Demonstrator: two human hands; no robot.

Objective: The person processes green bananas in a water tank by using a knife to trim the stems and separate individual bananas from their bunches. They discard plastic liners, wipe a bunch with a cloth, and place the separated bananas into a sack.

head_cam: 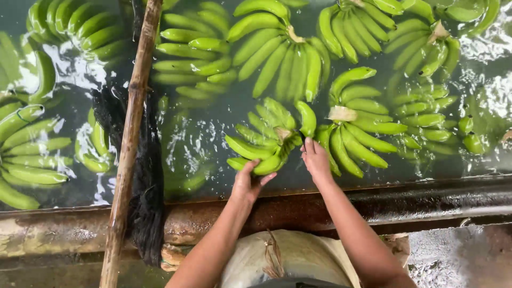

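Two bare hands work a cluster of unripe green bananas [266, 141] floating at the near edge of a water-filled wash tank [224, 106]. The left hand [248, 183] curls around the cluster's lower fingers, gripping them from beneath; the right hand [316, 160] rests with fingers pressed together at its crown. More green banana clusters [282, 58] float around. A weathered wooden pole [129, 144] leans across the rusty tank rim [426, 202].
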